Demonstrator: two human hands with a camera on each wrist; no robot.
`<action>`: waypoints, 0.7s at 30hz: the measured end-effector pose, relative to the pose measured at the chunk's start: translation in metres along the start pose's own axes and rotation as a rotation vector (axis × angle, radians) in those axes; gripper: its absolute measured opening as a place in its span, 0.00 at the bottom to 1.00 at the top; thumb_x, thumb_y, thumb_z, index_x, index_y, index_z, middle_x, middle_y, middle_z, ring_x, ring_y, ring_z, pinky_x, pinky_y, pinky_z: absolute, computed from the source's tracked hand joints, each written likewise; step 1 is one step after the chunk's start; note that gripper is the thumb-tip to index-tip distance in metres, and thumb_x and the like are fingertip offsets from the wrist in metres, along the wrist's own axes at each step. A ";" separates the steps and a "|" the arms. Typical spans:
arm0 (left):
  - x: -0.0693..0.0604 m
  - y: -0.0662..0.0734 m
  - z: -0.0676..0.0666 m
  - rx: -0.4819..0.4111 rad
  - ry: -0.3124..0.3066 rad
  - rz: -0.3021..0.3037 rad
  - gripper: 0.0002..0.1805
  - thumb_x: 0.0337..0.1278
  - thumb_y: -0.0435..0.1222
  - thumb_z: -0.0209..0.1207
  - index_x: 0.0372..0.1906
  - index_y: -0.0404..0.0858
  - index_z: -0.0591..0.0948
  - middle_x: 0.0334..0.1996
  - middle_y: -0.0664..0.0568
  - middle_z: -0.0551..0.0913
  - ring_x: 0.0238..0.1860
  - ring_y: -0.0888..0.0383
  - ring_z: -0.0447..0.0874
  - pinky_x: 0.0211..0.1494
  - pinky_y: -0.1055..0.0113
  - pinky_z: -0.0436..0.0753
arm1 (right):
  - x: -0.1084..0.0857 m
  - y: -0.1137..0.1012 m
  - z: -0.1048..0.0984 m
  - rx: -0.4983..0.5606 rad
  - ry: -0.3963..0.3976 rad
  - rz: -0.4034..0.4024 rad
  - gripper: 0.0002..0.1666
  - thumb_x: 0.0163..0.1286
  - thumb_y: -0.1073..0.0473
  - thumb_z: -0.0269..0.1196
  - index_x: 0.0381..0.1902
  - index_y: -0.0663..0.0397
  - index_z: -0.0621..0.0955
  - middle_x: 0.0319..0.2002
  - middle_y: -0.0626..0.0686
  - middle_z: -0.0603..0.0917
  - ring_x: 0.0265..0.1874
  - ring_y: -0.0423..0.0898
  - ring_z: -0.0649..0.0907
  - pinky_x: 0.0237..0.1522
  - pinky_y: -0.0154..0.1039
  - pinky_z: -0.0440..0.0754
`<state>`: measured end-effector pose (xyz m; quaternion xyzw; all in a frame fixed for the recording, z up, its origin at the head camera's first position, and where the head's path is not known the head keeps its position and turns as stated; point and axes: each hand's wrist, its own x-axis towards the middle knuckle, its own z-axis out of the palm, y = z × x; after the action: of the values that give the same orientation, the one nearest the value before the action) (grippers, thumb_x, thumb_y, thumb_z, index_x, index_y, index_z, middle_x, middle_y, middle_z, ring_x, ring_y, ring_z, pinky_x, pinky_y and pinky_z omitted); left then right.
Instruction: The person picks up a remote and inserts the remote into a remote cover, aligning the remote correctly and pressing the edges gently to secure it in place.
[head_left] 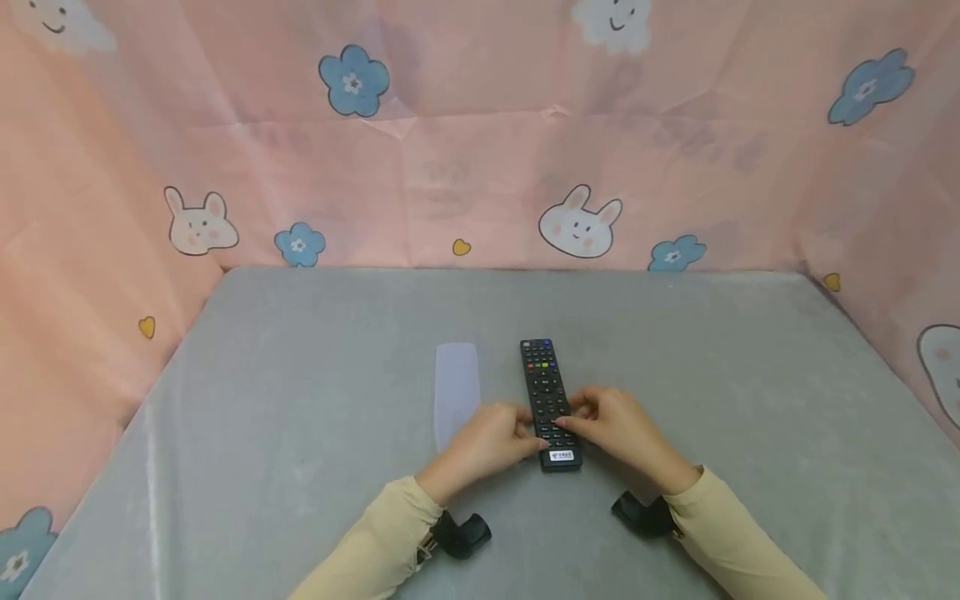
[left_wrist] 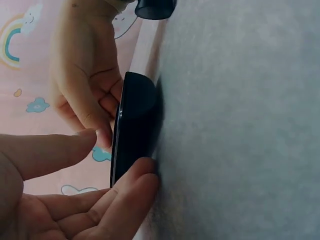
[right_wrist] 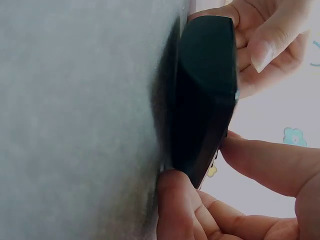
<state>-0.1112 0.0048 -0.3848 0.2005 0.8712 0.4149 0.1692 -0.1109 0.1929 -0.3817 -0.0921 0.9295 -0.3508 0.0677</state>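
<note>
A black remote control with several rows of buttons lies face up, between both hands. My right hand pinches its right side, the thumb on the buttons and the fingers against the edge. At the lower left edge is my left hand. Its fingers touch the remote's side in the left wrist view, while the thumb stands off the button face. The right wrist view shows the remote's dark end close to the table. A pale lavender flat sleeve or strip lies left of the remote, partly behind my left hand.
The grey table reaches back to a pink printed cloth that hangs behind it and along both sides. Black wrist devices sit at the left cuff and the right cuff, above the tabletop.
</note>
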 end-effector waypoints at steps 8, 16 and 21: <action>0.002 0.001 0.005 -0.033 0.014 -0.022 0.18 0.49 0.32 0.66 0.43 0.25 0.77 0.24 0.49 0.84 0.22 0.65 0.75 0.24 0.73 0.74 | -0.001 0.005 0.001 0.150 -0.044 0.047 0.17 0.59 0.63 0.67 0.39 0.73 0.79 0.24 0.51 0.82 0.21 0.40 0.78 0.22 0.33 0.77; 0.005 -0.006 0.011 -0.222 0.077 0.002 0.28 0.48 0.27 0.67 0.54 0.26 0.68 0.35 0.46 0.81 0.31 0.59 0.82 0.32 0.74 0.79 | 0.003 0.012 0.003 0.506 -0.148 0.094 0.19 0.61 0.68 0.63 0.45 0.79 0.72 0.29 0.54 0.82 0.27 0.41 0.82 0.30 0.36 0.83; 0.006 -0.005 0.010 -0.262 0.079 0.027 0.29 0.47 0.23 0.65 0.57 0.24 0.68 0.37 0.43 0.81 0.36 0.54 0.83 0.35 0.75 0.80 | 0.003 0.012 0.000 0.539 -0.140 0.093 0.19 0.59 0.67 0.64 0.43 0.75 0.71 0.28 0.53 0.80 0.25 0.40 0.81 0.27 0.34 0.81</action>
<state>-0.1130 0.0119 -0.3959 0.1717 0.8127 0.5352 0.1538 -0.1150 0.2009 -0.3895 -0.0522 0.7990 -0.5745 0.1699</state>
